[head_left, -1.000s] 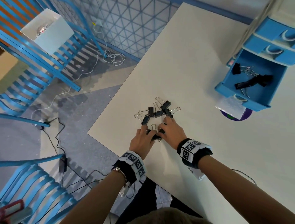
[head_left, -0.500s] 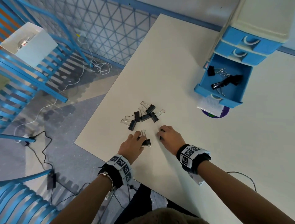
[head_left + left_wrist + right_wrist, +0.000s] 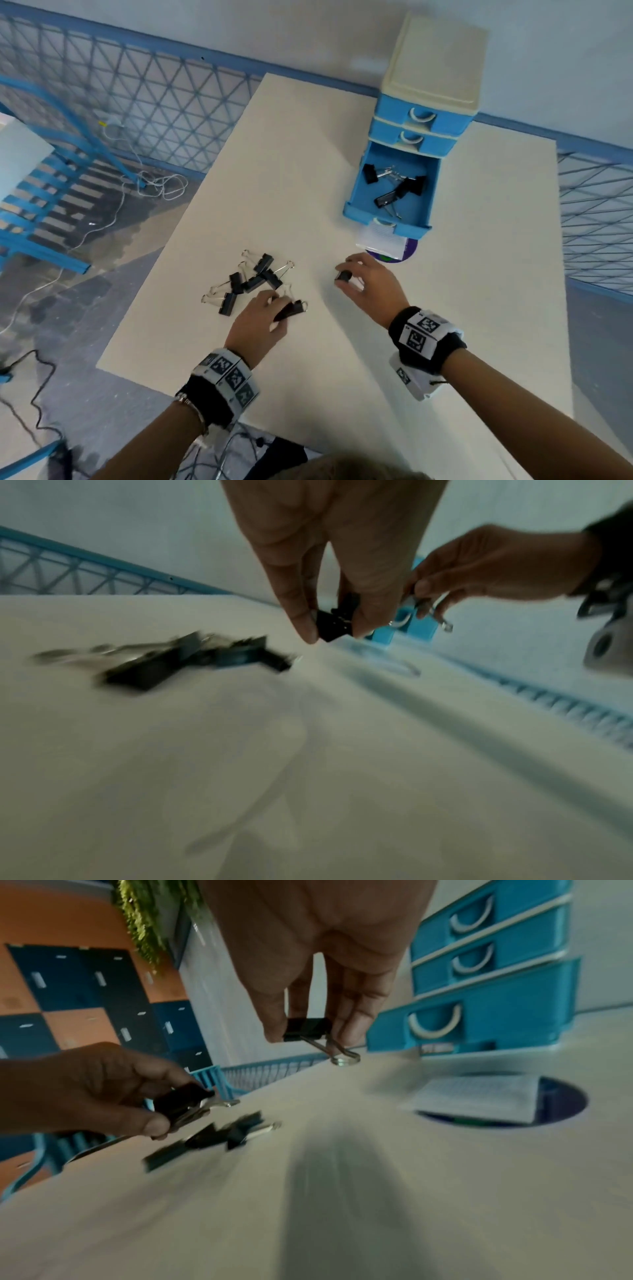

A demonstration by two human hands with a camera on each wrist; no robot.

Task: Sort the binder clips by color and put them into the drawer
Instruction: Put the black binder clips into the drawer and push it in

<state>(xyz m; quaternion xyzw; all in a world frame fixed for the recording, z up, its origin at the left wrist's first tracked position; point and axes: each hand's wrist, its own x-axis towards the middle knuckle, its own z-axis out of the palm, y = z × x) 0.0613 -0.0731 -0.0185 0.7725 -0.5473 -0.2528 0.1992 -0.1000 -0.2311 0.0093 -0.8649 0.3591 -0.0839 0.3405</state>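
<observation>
Several black binder clips (image 3: 251,282) lie in a loose pile on the white table (image 3: 308,154), blurred in the left wrist view (image 3: 192,658). My left hand (image 3: 270,313) pinches one black clip (image 3: 291,309) just right of the pile; the same clip (image 3: 334,624) hangs between thumb and finger above the table. My right hand (image 3: 356,281) pinches another black clip (image 3: 343,275), its body (image 3: 308,1029) held level with wire handles hanging down. The open bottom drawer (image 3: 424,205) of the blue drawer unit (image 3: 431,68) holds several black clips (image 3: 394,188).
A white paper slip (image 3: 380,241) on a dark purple disc (image 3: 409,251) lies under the open drawer's front. The two upper drawers (image 3: 419,118) are closed. Blue mesh railing (image 3: 137,102) and cables (image 3: 154,185) sit beyond the table's left edge.
Both hands left the pile, each with a clip. The right hand moved right, toward the open drawer; the left hand lifted its clip slightly. The head view tilted up.
</observation>
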